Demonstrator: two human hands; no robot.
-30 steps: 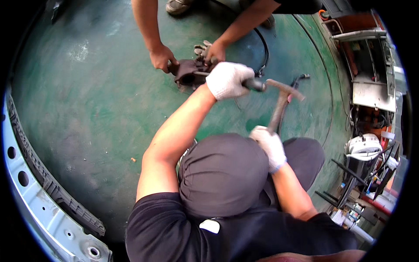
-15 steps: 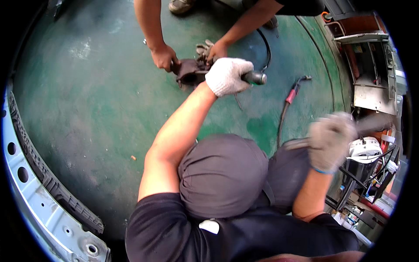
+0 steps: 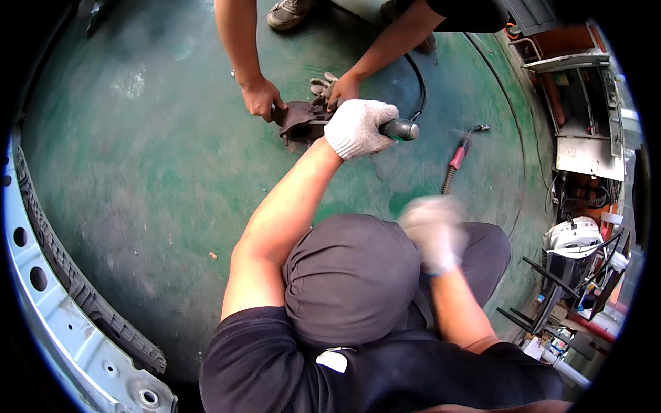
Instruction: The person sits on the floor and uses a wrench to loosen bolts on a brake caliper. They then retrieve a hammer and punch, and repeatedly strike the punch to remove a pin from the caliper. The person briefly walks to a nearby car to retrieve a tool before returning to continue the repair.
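Gloved in white knit, my left hand (image 3: 361,129) is closed around a screwdriver-like tool (image 3: 399,129) with a dark handle and a metal end cap. Its tip is hidden by my hand. Just beyond is a rusty brown metal casting (image 3: 301,122) with a round opening, low over the green floor. A co-worker's bare hand (image 3: 263,100) grips its left side; their other hand (image 3: 344,91) is at its far right, by a grey glove (image 3: 322,85). My right hand (image 3: 435,233), also gloved, is a motion-smeared fist above my right knee; what it grips does not show clearly.
A red-handled torch (image 3: 457,158) with a hose lies on the floor to the right. A pale blue metal panel (image 3: 65,323) curves along the left edge. Open metal cabinets (image 3: 585,124) and a black stand (image 3: 547,296) stand at the right. The co-worker's shoe (image 3: 289,14) is at the top.
My right hand has swung left and inward from the far right, where it held a blurred long tool. My left hand has dropped slightly nearer. My right knee has shifted right.
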